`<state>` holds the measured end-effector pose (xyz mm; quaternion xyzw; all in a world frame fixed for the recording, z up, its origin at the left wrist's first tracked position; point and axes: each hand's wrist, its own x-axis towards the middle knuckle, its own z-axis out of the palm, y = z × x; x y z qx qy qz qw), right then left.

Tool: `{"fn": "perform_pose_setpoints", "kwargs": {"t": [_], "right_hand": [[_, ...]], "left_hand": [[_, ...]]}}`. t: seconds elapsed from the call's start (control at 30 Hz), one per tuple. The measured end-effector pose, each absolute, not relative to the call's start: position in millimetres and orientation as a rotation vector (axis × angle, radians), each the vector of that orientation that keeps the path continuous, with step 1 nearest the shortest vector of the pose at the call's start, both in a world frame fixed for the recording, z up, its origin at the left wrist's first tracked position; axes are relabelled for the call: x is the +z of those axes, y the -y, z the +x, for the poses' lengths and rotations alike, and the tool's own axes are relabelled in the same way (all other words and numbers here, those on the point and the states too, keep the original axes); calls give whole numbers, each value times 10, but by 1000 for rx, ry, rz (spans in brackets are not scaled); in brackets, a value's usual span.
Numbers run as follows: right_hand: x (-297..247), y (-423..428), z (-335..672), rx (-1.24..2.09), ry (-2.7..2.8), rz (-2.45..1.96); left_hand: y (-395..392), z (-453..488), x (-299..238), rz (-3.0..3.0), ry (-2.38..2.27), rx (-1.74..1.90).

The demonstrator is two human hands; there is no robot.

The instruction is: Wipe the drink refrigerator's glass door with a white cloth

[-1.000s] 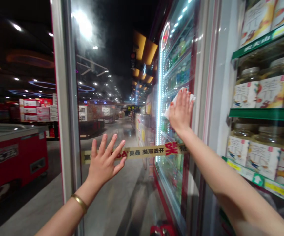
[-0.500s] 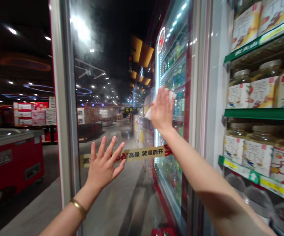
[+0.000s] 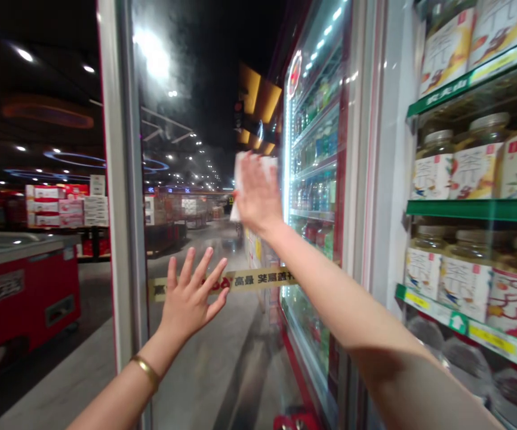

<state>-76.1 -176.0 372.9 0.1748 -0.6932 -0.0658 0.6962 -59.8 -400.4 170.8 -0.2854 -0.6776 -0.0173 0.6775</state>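
Observation:
A framed glass door (image 3: 214,358) of a drinks cabinet stands in front of me. My right hand (image 3: 258,197) lies flat over a white cloth (image 3: 239,167), pressing it to the upper middle of the pane. The cloth's edges show above and left of the fingers; the rest is hidden behind the palm. Lower left, my left hand (image 3: 191,301) rests on the glass with fingers spread and nothing in it. A gold bangle (image 3: 145,371) circles that wrist. Behind its fingers a yellow printed strip (image 3: 258,279) crosses the door, its lettering mirrored.
On the right, green-edged shelves (image 3: 468,208) carry bottled drinks (image 3: 477,161). The door's metal frame (image 3: 122,179) runs upright at the left. Beyond it are a red chest freezer (image 3: 30,304) and stacked boxes (image 3: 48,206). A lit drinks cooler (image 3: 314,161) shows through the pane.
My right hand has slid left across the glass with the white cloth under it, away from the lit cooler's side. My left hand has stayed almost in place, fingers still spread.

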Motion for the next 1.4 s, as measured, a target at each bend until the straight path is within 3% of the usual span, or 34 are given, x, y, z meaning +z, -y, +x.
{"fn": "perform_pose_setpoints", "kwargs": {"t": [0.07, 0.13, 0.3, 0.37, 0.57, 0.8, 1.0, 1.13, 1.23, 1.4], "right_hand": [[3518, 2060, -712, -513, 1543, 752], [3521, 2088, -673, -606, 1559, 864], [4154, 1490, -696, 98, 1632, 163], [4139, 1431, -693, 216, 1594, 54], [3125, 1282, -533, -562, 1623, 956], [3109, 401, -645, 142, 1586, 42], [2163, 538, -539, -410, 1581, 809], [2271, 145, -585, -125, 1578, 430], [2179, 353, -620, 66, 1590, 131], [1219, 781, -466, -349, 1599, 734]], "left_hand": [[4011, -604, 1708, -650, 1519, -42], [4013, -608, 1703, -648, 1519, -50], [3984, -615, 1669, -626, 1549, -70], [3972, -618, 1657, -619, 1548, -74], [3975, -625, 1653, -630, 1518, -75], [3978, -622, 1640, -611, 1548, -45], [3971, -596, 1643, -608, 1550, -42], [3971, -589, 1640, -604, 1558, -31], [3974, -576, 1642, -605, 1559, -26], [3969, -556, 1659, -627, 1556, -46]]}}
